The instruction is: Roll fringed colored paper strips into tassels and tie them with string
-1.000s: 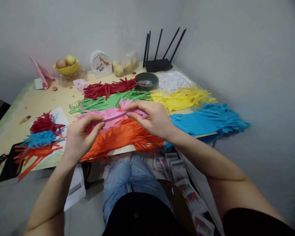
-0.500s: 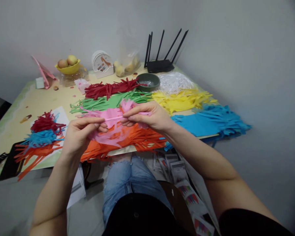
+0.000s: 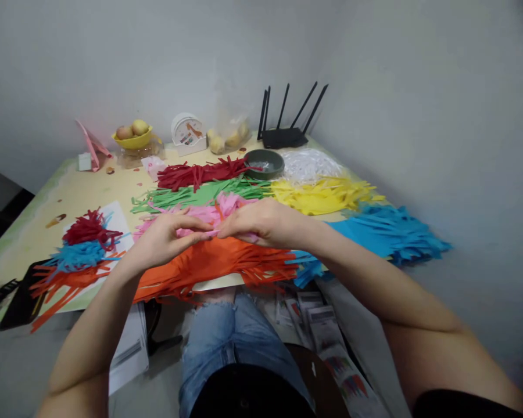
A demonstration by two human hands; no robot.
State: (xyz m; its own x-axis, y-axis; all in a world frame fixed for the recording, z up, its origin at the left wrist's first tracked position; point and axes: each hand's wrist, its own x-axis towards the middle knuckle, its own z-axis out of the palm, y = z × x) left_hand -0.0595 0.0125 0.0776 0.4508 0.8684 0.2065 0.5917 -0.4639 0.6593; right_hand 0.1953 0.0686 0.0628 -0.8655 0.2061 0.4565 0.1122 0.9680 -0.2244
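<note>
A pink tissue paper tassel (image 3: 230, 202) is between my hands above the table. My right hand (image 3: 264, 223) is closed around its gathered part, with loose strips showing above the fingers. Thumb and fingers of my left hand (image 3: 174, 233) pinch a thin pink twisted end, right beside the right fingertips. Beneath them lie fringed orange tissue paper (image 3: 200, 264) and more pink paper, partly hidden by my hands. Farther back are green fringed paper (image 3: 204, 191) and red fringed paper (image 3: 200, 173).
Yellow (image 3: 320, 194) and blue fringed paper (image 3: 361, 229) lie to the right. Red (image 3: 89, 229), blue (image 3: 78, 255) and orange tassels (image 3: 72, 281) rest at left by a black phone (image 3: 15, 310). Behind stand a green bowl (image 3: 265, 162), a router (image 3: 284, 137) and a fruit basket (image 3: 133, 141).
My hands have come together; the pink strand stretched between them is now mostly hidden at the fingertips. The table sits lower in view.
</note>
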